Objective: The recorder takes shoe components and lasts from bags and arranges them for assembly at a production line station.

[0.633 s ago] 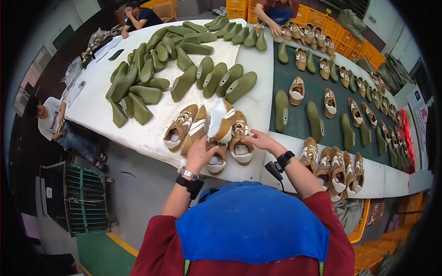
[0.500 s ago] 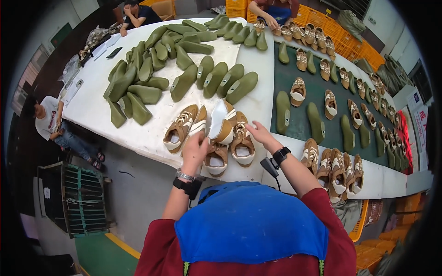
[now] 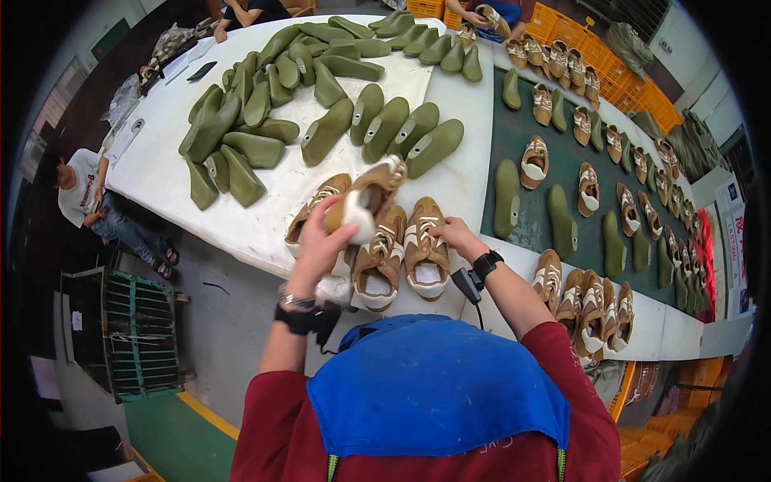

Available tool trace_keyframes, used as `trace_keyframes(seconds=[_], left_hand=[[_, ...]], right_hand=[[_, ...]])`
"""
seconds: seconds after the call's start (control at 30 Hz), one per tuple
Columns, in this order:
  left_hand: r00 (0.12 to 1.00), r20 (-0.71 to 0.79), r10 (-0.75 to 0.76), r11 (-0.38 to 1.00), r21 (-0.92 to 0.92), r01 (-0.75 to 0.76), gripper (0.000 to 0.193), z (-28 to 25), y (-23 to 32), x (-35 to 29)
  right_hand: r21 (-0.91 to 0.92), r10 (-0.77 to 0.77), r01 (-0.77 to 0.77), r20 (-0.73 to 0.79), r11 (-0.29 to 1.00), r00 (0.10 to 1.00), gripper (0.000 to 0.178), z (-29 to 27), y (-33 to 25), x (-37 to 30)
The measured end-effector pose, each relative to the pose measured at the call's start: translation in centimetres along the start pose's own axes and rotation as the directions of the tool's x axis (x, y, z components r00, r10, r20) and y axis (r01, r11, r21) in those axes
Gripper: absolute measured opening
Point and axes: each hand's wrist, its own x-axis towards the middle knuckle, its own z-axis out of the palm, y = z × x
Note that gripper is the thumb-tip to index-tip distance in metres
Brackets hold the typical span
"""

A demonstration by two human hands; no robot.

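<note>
My left hand [image 3: 323, 245] is closed around the heel end of a brown-and-white lace-up sneaker [image 3: 373, 197], which it holds tilted above the table. Beneath and beside it, another sneaker [image 3: 316, 210] lies partly hidden at the left. Two more sneakers stand side by side, heels toward me: one at the left [image 3: 377, 269] and one at the right [image 3: 426, 253]. At the outer side of the right one, the fingers of my right hand [image 3: 459, 236] close on its upper edge.
Green shoe lasts [image 3: 257, 153] cover much of the white table [image 3: 450, 120]. A dark green mat [image 3: 530, 213] bears rows of sneakers and lasts. More sneakers [image 3: 590, 309] stand at the near right edge. People are at the far side; another person [image 3: 84, 197] is at the left.
My left hand has lifted a sneaker off the group. My right hand has moved from beside the sneakers onto the right one. Those two sneakers now stand more evenly side by side.
</note>
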Motion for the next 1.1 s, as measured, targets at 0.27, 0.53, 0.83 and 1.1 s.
trace_keyframes(seconds=[0.27,0.53,0.83,1.1], left_hand=[[0.938,0.07,-0.339,0.917,0.247,0.313,0.032,-7.0,-5.2,-5.3],[0.937,-0.107,-0.333,0.629,0.714,0.306,0.092,-10.3,-8.4,5.3],[0.781,0.536,-0.321,0.942,0.262,0.207,0.051,-2.1,-4.9,1.6],[0.705,0.616,-0.351,0.936,0.247,0.25,0.059,2.6,3.6,14.4]], right_hand=[[0.76,-0.116,-0.274,0.416,0.589,0.902,0.023,-0.9,0.1,-2.6],[0.476,-0.004,-0.196,0.387,0.857,0.922,0.057,7.7,-2.9,-2.2],[0.489,-0.118,-0.211,0.558,0.846,0.822,0.064,6.7,-2.6,-2.7],[0.701,-0.307,0.078,0.207,0.709,0.929,0.064,-2.2,-10.3,-2.2]])
